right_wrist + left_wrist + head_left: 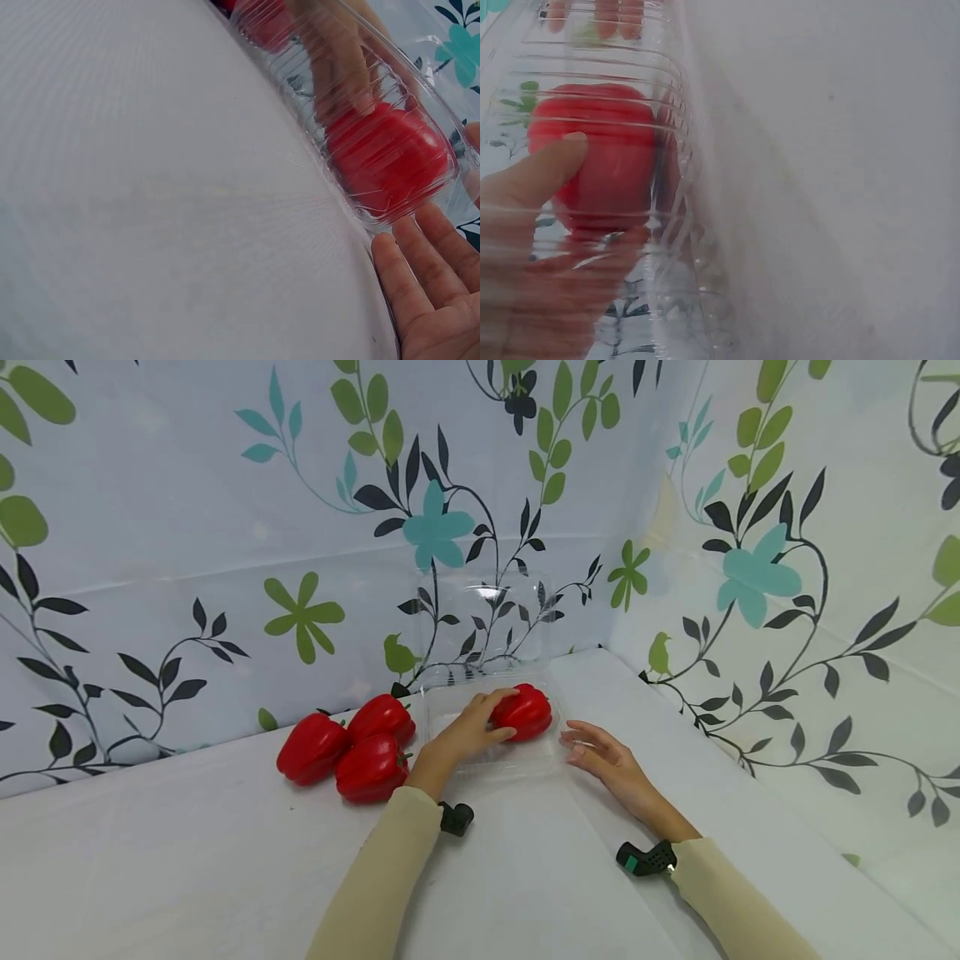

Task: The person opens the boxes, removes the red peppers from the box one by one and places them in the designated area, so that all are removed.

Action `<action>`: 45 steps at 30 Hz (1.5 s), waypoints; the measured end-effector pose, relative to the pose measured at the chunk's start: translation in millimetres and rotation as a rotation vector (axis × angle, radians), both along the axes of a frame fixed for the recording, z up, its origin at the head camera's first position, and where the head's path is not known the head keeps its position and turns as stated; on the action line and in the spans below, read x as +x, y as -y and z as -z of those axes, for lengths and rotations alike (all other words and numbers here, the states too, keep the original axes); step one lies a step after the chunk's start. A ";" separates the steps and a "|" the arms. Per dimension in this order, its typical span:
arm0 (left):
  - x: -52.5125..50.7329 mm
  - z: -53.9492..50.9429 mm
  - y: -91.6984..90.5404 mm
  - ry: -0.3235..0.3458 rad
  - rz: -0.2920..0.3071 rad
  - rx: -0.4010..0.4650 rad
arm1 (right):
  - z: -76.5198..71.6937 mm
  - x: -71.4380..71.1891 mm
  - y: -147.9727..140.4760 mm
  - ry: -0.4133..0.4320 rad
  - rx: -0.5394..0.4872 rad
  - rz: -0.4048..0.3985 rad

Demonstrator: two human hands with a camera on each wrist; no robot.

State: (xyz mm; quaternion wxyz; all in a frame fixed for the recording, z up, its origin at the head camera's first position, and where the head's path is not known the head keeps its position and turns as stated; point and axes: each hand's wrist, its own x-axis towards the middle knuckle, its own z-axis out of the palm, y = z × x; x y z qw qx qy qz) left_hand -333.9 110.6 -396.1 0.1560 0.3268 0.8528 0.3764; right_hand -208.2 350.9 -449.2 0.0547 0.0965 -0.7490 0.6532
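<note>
A red bell pepper [528, 714] lies inside a clear plastic clamshell box [448, 697], at its right end. My left hand [468, 731] reaches into the box and holds this pepper between thumb and fingers. Through the ribbed wall, the left wrist view shows the thumb [562, 157] against the pepper's side. Just outside the right end of the box is my right hand [611, 768], its fingers extended and loosely bent. In the right wrist view its fingertips [405, 229] are close to the box wall; whether they touch it I cannot tell.
Left of the box, three more red bell peppers [372, 768] sit in a cluster on the white tabletop [187, 860]. The transparent lid [487, 618] stands raised at the back. Behind and to the right rises a leaf-patterned cloth [187, 527].
</note>
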 end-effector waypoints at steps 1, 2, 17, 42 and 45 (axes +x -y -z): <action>-0.1 0.1 0.9 0.003 -0.001 -0.001 | 0.3 -0.5 0.6 -0.003 -0.004 -0.003; 0.1 0.2 1.8 0.003 -0.002 -0.003 | 0.6 -0.9 1.1 -0.004 -0.011 -0.007; 1.9 -3.7 5.4 -0.007 -0.001 0.003 | -1.7 -0.1 2.0 -0.019 0.003 -0.008; 13.1 -15.0 21.0 -0.063 0.033 0.022 | -1.5 -0.4 1.6 0.000 0.010 -0.013; 15.8 -17.0 22.2 -0.076 0.049 0.024 | -1.2 -0.7 1.8 0.004 0.001 -0.007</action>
